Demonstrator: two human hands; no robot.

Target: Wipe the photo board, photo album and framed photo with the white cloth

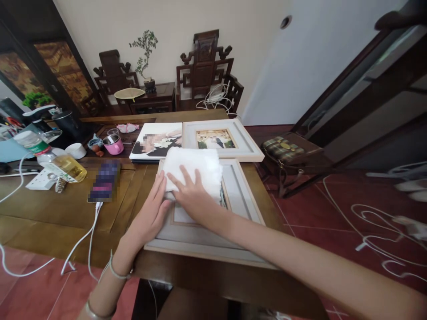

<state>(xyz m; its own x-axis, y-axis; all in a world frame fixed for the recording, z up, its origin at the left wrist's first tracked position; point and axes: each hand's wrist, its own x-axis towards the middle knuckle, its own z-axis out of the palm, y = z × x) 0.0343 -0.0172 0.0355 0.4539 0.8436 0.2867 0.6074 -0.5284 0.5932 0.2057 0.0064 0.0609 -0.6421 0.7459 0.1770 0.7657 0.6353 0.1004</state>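
A white cloth or tissue [196,162] lies spread over the upper left part of a light wooden picture frame [213,249] near the table's front edge. My right hand [193,195] presses flat on the cloth, its fingers spread. At the frame's left side, my left hand [153,213] rests with fingers stretched out, the tips touching the cloth's left edge. The cloth and my right arm hide most of the picture inside. Behind it lie a second framed photo [216,138] and a white-covered album or photo panel [156,140].
Left on the wooden table [133,195] are a charging phone [104,181], a power strip [42,178], a tilted bottle of yellow liquid [71,168], a pink cup [113,144] and a black kettle [68,126]. A plaid bag [283,150] sits at the right, with white cables [376,242] on the floor.
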